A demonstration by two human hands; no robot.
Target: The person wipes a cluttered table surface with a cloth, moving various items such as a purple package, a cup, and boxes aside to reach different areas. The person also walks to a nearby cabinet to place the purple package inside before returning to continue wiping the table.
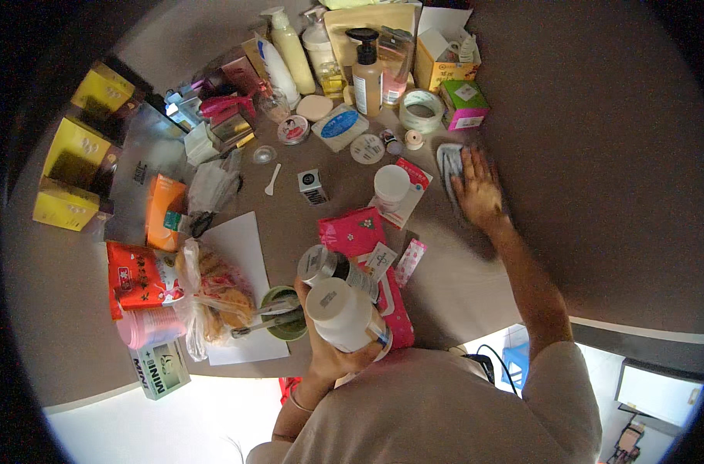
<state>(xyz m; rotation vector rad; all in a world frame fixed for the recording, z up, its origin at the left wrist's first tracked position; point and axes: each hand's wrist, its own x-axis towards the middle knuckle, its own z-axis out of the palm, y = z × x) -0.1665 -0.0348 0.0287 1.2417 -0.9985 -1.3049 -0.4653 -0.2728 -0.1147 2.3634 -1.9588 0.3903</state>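
My left hand point(340, 356) holds a white plastic bottle point(337, 313) against my body. A second bottle with a silvery lid point(320, 264) lies close beside it, by the same hand; whether I grip both is partly hidden. My right hand point(477, 188) is stretched out flat, its palm on a folded grey cloth point(452, 162) on the brown tabletop. Left of that hand, a white round jar point(391, 185) stands on a red and white packet point(414, 200). A red pouch point(352, 232) and a pink striped packet point(411, 262) lie nearer to me.
Pump bottles point(366, 81), a clear tape roll point(421, 110) and small boxes point(464, 104) line the far side. Yellow boxes point(76, 151), a red bag point(140, 278) and a plastic bag of food point(224, 296) stand at left. A green cup point(285, 330) holds utensils near the edge.
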